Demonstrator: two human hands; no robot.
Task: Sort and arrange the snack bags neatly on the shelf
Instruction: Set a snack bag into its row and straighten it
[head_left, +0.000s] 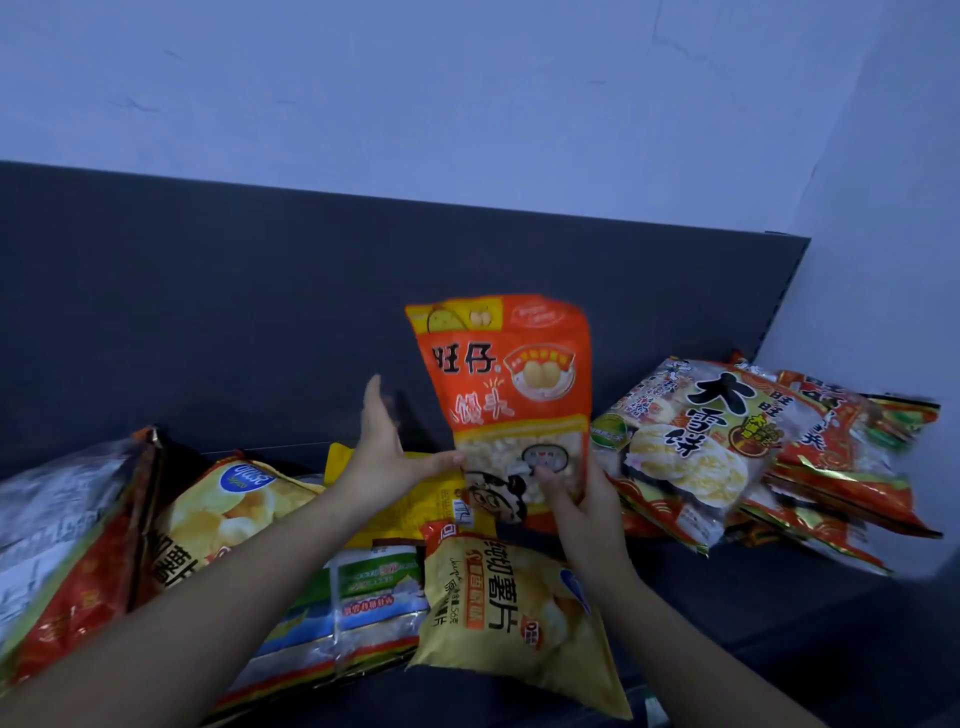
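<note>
An orange snack bag with a clear window stands upright in the middle of the dark shelf. My right hand grips its lower right part, thumb on the front. My left hand is spread flat, fingers straight, its thumb tip touching the bag's left edge. A yellow chip bag lies in front, below the orange one. A flat yellow bag lies under my left hand.
A stack of rice cracker bags with red-and-gold bags behind fills the right end. At the left lie another yellow chip bag, a silver-red bag and a blue-green clear bag. The shelf's dark back panel rises behind.
</note>
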